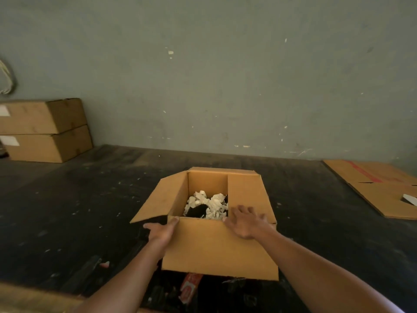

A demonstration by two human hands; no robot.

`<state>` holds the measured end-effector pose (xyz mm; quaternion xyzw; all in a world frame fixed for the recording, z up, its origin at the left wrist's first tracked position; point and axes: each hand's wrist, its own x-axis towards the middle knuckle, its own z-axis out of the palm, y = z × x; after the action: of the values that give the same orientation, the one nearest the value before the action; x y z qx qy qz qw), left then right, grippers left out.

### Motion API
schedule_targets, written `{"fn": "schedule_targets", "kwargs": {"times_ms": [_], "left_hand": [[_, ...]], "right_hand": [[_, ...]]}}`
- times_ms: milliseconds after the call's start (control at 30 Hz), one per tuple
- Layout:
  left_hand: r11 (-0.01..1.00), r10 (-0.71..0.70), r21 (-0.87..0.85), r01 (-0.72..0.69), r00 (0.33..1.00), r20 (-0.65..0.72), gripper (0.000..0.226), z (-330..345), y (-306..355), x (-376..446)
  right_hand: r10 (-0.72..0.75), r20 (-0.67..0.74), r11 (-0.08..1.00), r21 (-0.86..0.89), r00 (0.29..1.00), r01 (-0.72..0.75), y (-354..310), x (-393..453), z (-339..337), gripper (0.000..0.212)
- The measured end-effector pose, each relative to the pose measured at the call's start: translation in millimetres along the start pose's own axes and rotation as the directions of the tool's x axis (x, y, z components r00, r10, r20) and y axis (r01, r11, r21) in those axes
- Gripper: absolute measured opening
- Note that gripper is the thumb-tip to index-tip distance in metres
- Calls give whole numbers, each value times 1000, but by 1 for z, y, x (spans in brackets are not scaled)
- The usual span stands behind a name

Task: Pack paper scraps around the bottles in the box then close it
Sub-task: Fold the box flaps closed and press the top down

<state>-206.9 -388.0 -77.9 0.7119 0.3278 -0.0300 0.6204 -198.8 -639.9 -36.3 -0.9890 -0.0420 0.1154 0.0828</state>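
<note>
Box (216,245) sits centre frame on dark floor, partly open | white paper scraps (212,205) inside | left hand (163,231) grips near flap's corner | right hand (247,222) presses flat, fingers spread, on right flap.

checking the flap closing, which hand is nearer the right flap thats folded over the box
Right. The right hand lies flat on the near edge of the folded right flap. The left hand is at the box's near left corner, across the opening from that flap.
</note>
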Motion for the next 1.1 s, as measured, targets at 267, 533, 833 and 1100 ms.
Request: {"fn": "schedule_targets", "kwargs": {"times_ms": [267,533,833,1100], "left_hand": [[970,-3,-241,38,990,144,79,-21,-4,10],[828,313,-478,-293,949,-38,54,-28,12,-1],[590,527,439,-677,736,426,42,-11,10,-6],[400,452,702,-589,793,408,36,1,7,-9]], "right_hand": [[-67,-80,989,-137,995,55,12,2,29,76],[-73,-115,984,-172,991,53,11,0,32,74],[-161,-130,964,-235,978,127,19,-6,35,81],[-330,-112,927,-223,937,300,63,-35,18,80]]}}
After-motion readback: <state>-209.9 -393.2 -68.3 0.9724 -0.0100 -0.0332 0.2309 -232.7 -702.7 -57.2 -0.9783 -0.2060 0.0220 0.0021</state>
